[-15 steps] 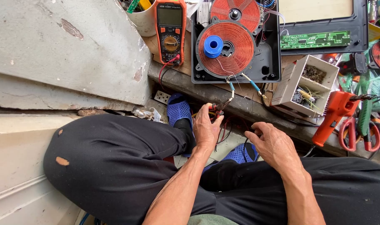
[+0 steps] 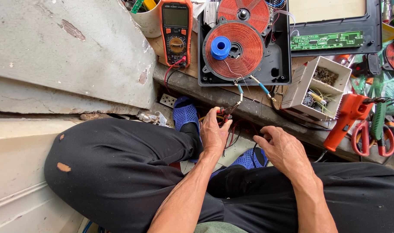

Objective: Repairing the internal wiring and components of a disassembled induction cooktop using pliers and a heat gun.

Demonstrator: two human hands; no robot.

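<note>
Mid-repair: left hand (image 2: 214,131) pinching red-handled pliers (image 2: 226,111) at centre frame; right hand (image 2: 283,149) hovering, fingers apart; copper coil (image 2: 234,51) lying exposed, housing off.

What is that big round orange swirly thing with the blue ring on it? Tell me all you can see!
It is a flat copper-coloured coil, thin wire wound in a tight spiral like a disc. It lies flat in an open black plastic case on the wooden bench. A small blue spool sits on it, left of its dark centre hole. Two leads with blue sleeves run from its lower edge towards the person's left hand. A second similar coil lies behind it.
</note>
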